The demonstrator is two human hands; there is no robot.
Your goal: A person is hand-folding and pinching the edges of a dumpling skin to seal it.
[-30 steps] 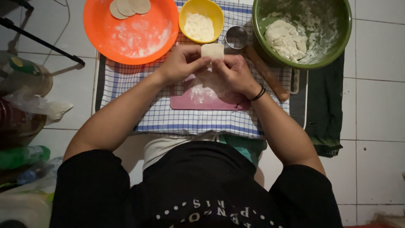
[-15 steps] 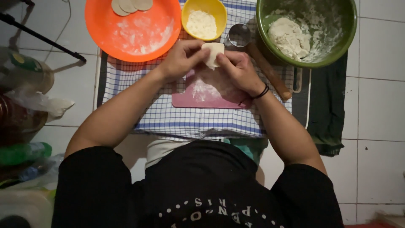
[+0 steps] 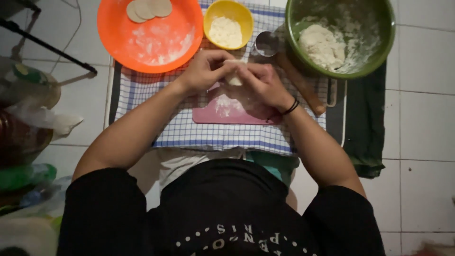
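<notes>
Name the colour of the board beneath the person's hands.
Pink, dusted with flour: the board, seen from the head camera.

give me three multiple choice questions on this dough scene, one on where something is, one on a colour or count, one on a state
1. Where do the flat dough discs lie?
A. in the green bowl
B. on the orange plate
C. on the pink board

2. What colour is the small bowl holding flour?
A. yellow
B. blue
C. white

3. How is the piece of dough held?
A. lying untouched on the cloth
B. in the left hand alone
C. between the left hand and the right hand

Answers: 1 B, the discs sit at the far edge of the orange plate. 2 A, its rim is yellow. 3 C, the fingers of both hands meet around it above the pink board.
</notes>
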